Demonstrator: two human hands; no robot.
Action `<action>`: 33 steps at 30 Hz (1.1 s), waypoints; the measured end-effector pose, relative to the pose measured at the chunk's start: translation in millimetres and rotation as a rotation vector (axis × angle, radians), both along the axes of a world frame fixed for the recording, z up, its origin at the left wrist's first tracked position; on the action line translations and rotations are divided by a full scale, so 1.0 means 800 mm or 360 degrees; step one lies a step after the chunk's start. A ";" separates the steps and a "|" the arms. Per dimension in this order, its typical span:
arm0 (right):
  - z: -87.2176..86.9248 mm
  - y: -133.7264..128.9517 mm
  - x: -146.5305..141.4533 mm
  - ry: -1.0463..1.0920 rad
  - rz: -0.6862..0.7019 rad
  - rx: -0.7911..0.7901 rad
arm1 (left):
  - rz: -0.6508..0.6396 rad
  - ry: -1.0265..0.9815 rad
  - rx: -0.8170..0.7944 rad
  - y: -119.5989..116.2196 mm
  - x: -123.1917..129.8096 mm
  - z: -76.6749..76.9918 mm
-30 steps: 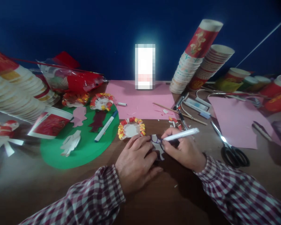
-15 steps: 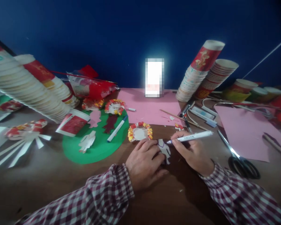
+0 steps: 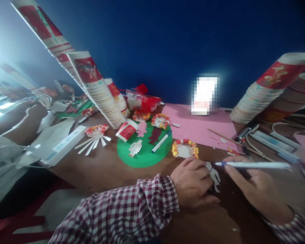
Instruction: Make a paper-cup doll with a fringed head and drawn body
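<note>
A small white paper cut-out [image 3: 214,178] lies on the brown table, partly covered by the fingers of my left hand [image 3: 194,183], which press on its left side. My right hand [image 3: 256,186] grips a white marker [image 3: 259,165] between thumb and fingers, its purple tip pointing left, close to the cut-out's upper edge. Just above my left hand sits a ring of red and yellow crumpled paper [image 3: 185,149] with a pale centre. A green paper circle [image 3: 142,161] to the left bears a blue-capped marker [image 3: 161,141], a white cut-out [image 3: 135,148] and a dark red one [image 3: 155,135].
Tall stacks of paper cups [image 3: 99,91] lean at the left, others [image 3: 261,95] at the right. A pink sheet [image 3: 180,112] lies behind, below a blurred bright rectangle [image 3: 205,95]. Another person's arm [image 3: 22,118] shows at far left, near a white box [image 3: 66,145].
The view has swung left, so everything sits further right and another person's arm has appeared. My right hand's marker tip is slightly farther from the cut-out. My left hand stays on it.
</note>
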State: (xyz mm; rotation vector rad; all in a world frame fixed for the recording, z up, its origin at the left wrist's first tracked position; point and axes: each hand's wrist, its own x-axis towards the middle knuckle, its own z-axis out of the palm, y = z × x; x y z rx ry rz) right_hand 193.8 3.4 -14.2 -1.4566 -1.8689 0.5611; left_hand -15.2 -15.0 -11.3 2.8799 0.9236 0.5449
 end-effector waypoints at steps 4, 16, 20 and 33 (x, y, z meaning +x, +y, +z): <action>0.008 -0.001 -0.002 0.0018 0.0006 0.0002 | 0.0009 -0.0040 0.0029 0.000 0.001 -0.008; 0.007 -0.001 -0.002 0.0028 0.0131 0.0052 | 0.0009 -0.0024 -0.0029 -0.001 0.000 -0.004; 0.002 0.000 -0.001 -0.0013 0.0099 0.0074 | -0.0001 -0.0031 -0.0026 -0.001 -0.001 -0.004; 0.007 -0.005 -0.006 -0.0016 0.0148 -0.0006 | 0.0028 -0.0090 -0.0142 -0.001 0.003 -0.005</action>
